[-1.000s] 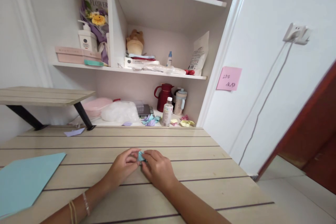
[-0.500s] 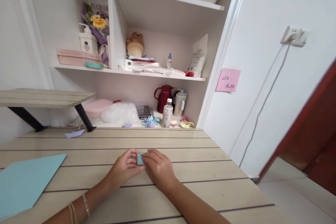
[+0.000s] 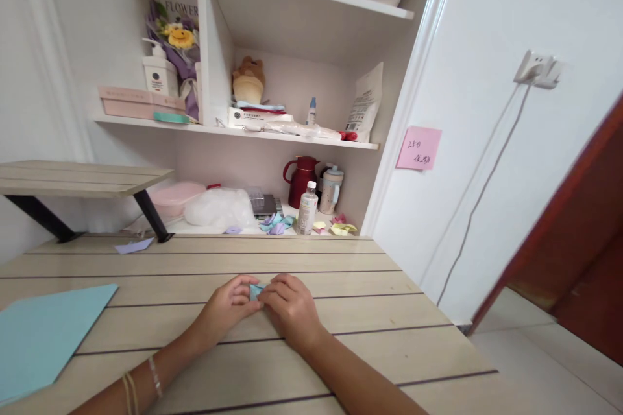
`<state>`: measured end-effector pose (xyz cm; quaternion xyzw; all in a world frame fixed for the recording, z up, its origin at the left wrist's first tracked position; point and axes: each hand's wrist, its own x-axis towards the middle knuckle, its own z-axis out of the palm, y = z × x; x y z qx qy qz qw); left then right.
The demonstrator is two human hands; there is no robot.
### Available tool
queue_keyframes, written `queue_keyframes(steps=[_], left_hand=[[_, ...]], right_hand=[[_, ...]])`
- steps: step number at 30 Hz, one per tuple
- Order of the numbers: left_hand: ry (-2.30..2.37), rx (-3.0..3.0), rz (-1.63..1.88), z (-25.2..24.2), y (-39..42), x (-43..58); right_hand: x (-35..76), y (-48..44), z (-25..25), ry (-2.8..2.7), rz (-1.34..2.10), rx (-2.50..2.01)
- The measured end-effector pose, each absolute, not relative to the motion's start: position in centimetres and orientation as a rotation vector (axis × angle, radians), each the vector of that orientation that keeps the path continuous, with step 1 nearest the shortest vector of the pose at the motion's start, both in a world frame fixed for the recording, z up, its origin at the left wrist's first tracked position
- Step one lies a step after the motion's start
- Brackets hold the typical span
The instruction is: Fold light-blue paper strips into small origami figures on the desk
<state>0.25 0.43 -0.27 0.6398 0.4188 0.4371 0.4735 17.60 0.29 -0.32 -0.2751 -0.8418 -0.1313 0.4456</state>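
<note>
Left hand: the person's left hand (image 3: 226, 308) curls in, thumb and fingers pinching the left side of the folded paper.
Right hand: the right hand (image 3: 291, 311) closes on the paper's other side, fingertips bunched over it; its thumb is hidden.
Blue paper: the small blue paper (image 3: 255, 292) sits between the two hands, over the middle of the slatted table (image 3: 370, 363); whether it touches the wood cannot be told.
The change: half a second ago a squarish blue face shows; now only a narrower, pointed patch does, with the right fingertips farther across it.
What it means: the fingers appear to be working a fold, the piece apparently still being shaped.
Blue sheets: larger blue sheets (image 3: 53, 331) lie at the table's left, well apart from the hands.
Behind: a purple paper (image 3: 134, 246) lies beside the leg of the wooden riser (image 3: 82, 178); coloured paper pieces (image 3: 277, 224) lie beside a bottle (image 3: 307, 211).
</note>
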Motion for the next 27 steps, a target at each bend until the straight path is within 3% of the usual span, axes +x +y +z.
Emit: queue_keyframes(steps=[12,27], left_hand=[[1.019,1.447,1.071,0.6,0.0,0.5],[0.985,1.366,1.077,0.7,0.1,0.4]], right_hand=[[17.4,-0.1,0.1,-2.021,-0.169,-0.606],[17.2,0.1,-0.2,-2.037,-0.374,-0.821]])
